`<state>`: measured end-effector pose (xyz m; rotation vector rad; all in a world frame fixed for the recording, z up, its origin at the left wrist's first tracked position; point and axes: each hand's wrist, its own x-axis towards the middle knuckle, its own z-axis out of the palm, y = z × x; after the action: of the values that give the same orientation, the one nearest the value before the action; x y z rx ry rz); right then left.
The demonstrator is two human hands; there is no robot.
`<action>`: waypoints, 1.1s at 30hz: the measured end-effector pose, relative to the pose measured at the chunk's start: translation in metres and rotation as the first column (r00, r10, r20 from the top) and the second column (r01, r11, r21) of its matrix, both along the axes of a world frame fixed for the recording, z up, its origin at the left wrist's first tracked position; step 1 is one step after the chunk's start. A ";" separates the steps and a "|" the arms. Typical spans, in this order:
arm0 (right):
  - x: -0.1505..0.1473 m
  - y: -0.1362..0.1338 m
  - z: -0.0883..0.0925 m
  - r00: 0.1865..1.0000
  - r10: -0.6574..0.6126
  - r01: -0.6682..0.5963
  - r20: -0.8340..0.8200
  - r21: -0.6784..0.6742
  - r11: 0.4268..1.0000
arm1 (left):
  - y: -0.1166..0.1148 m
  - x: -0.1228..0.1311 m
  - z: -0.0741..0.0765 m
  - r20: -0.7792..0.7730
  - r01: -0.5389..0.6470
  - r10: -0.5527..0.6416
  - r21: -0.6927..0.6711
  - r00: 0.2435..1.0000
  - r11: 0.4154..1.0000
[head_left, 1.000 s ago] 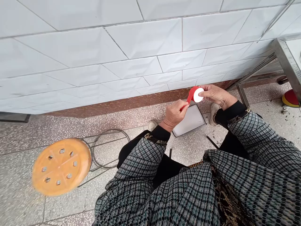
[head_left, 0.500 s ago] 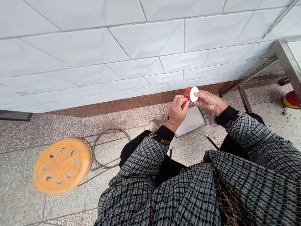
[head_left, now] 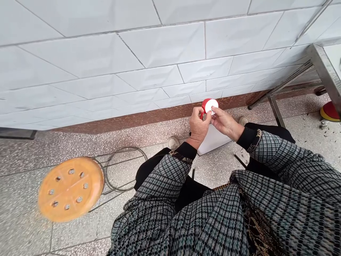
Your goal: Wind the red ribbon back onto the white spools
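A small red roll (head_left: pixel 205 103) of what looks like ribbon, with a white round end, is held up in front of the wall base. My right hand (head_left: pixel 226 123) grips it from the right, thumb pressed on the white face. On the other side, my left hand (head_left: pixel 198 125) is closed in a pinch on the red strip at the roll's edge. The two hands are close together, fingertips almost meeting. Beneath them, a white flat board (head_left: pixel 213 140) with dark edges lies on the floor, partly covered by the hands.
An orange round stool (head_left: pixel 70 188) with holes in its seat and wire legs is at left. A metal frame (head_left: pixel 323 71) stands at right, near a red and yellow object (head_left: pixel 330 112). White tiled wall (head_left: pixel 165 42) rises ahead. A dark thin stick (head_left: pixel 240 161) lies on the speckled floor.
My right hand and the roll have shifted left, closer to my left hand. The roll's white face has turned slightly. My left hand keeps its pinch on the red strip.
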<state>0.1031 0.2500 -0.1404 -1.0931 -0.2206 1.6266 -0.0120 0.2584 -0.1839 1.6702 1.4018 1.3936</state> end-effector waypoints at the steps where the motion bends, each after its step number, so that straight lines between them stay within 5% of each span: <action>1: 0.002 0.001 0.004 1.000 0.028 -0.028 0.000 -0.030 0.999 | 0.001 -0.001 0.001 0.011 0.010 -0.010 -0.017 1.000 1.000; 6: 0.034 0.014 0.022 0.888 0.373 -0.357 0.269 -0.110 0.928 | 0.006 -0.013 0.011 0.012 0.150 -0.150 -0.106 0.989 0.983; 10: 0.059 0.025 0.026 0.525 0.444 -0.582 0.726 -0.074 0.810 | 0.007 -0.026 0.023 -0.049 0.313 -0.327 -0.185 0.944 0.932; 12: 0.066 0.027 0.026 0.351 0.439 -0.674 0.827 -0.103 0.732 | 0.007 -0.030 0.028 -0.051 0.389 -0.410 -0.226 0.911 0.893; 14: 0.070 0.027 0.027 0.276 0.449 -0.718 0.850 -0.129 0.684 | 0.007 -0.034 0.031 -0.039 0.441 -0.465 -0.257 0.884 0.860; 21: 0.077 0.025 0.028 0.443 0.597 -0.711 0.669 -0.144 0.689 | 0.013 -0.044 0.037 -0.005 0.476 -0.482 -0.142 0.876 0.868; 33: 0.079 0.026 0.028 0.716 0.576 -0.585 0.395 -0.111 0.803 | 0.008 -0.041 0.033 -0.083 0.380 -0.376 0.032 0.923 0.925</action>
<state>0.1824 0.2764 -0.1127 -1.4389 -0.9501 1.9076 -0.0533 0.2662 -0.1511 1.9190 1.0157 1.1601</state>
